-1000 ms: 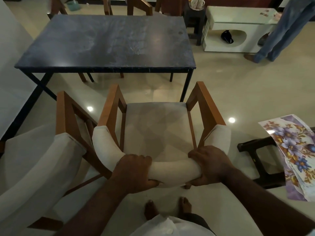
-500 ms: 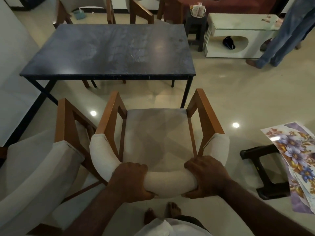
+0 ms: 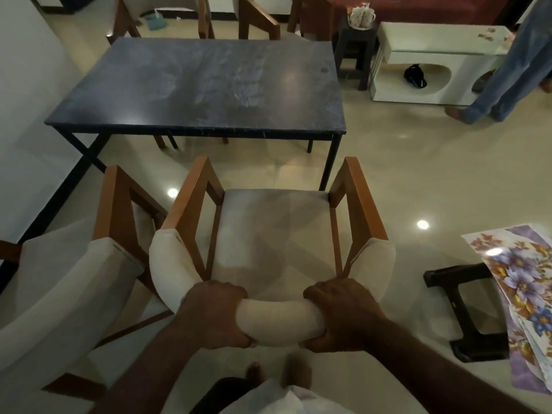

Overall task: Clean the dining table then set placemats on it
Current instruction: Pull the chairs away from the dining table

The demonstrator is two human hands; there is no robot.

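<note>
Your left hand (image 3: 215,312) and right hand (image 3: 340,315) both grip the chair backrest (image 3: 277,321), bottom centre. Dining table (image 3: 209,85) upper centre; placemats (image 3: 519,279) on stool (image 3: 466,309), lower right. Move it square, equal force each side, don't clip the neighbouring chair (image 3: 74,279) at left.

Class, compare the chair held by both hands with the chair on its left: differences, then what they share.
The held chair is gripped at its padded back by the left hand and right hand; the left chair is untouched. The held chair shows its whole seat; the left chair is cut off by the frame edge. Both have brown wooden arms and cream padded backs.
</note>
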